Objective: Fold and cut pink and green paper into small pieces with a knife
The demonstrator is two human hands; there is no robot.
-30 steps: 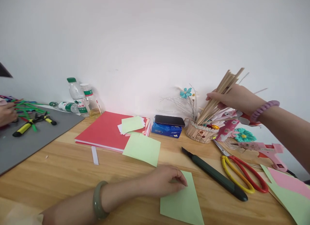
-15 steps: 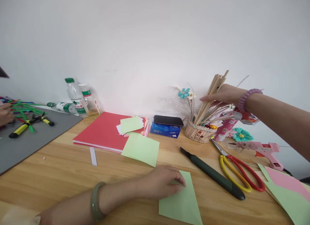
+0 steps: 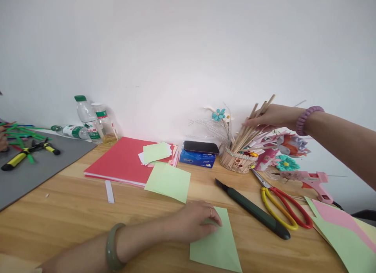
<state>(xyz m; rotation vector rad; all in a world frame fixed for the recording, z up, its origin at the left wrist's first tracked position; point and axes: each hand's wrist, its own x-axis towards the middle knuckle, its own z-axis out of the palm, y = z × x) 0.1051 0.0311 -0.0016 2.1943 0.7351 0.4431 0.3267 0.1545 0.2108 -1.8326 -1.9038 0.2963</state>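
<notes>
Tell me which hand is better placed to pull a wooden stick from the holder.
The right hand, probably: it already grips the wooden sticks standing in the holder. The left hand lies flat on the green paper near the table's front edge, far from the holder.

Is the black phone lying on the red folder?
No, the black phone lies on the blue tissue pack, beside the red folder.
</notes>
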